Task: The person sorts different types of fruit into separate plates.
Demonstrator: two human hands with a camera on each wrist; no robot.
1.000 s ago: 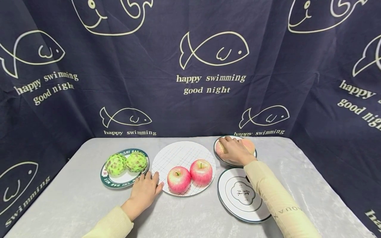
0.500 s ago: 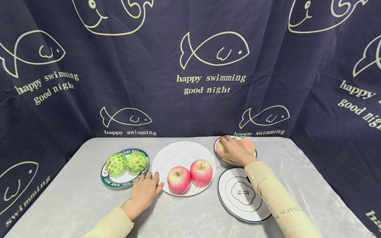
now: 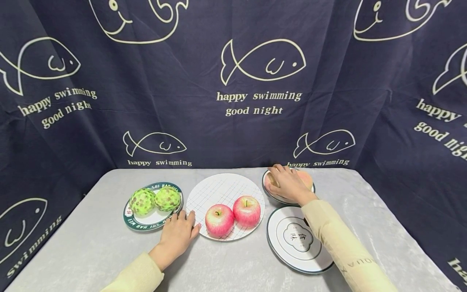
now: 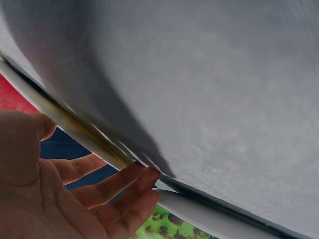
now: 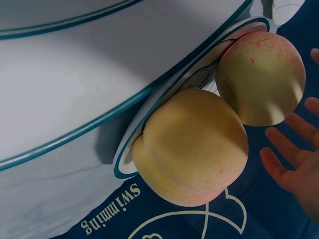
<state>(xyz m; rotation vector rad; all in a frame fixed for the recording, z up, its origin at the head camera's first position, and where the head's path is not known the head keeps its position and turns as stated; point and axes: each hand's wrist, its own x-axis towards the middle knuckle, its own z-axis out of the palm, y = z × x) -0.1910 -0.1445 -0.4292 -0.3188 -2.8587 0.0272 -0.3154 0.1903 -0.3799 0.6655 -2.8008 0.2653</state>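
The left hand [image 3: 177, 236] lies flat and relaxed on the grey velvety tablecloth [image 3: 91, 247], fingertips at the rim of the white grid-patterned round plate [image 3: 222, 188], holding nothing, well apart from the fruit at the far right. Farther right, the right hand [image 3: 288, 184] hovers over the two pale yellow-pink peaches [image 5: 194, 147] lying side by side and touching on the small teal-rimmed plate [image 5: 130, 149]. Its fingers [image 5: 279, 167] are spread, clear of the skin in the wrist view, gripping nothing, the fruit lying directly under the palm.
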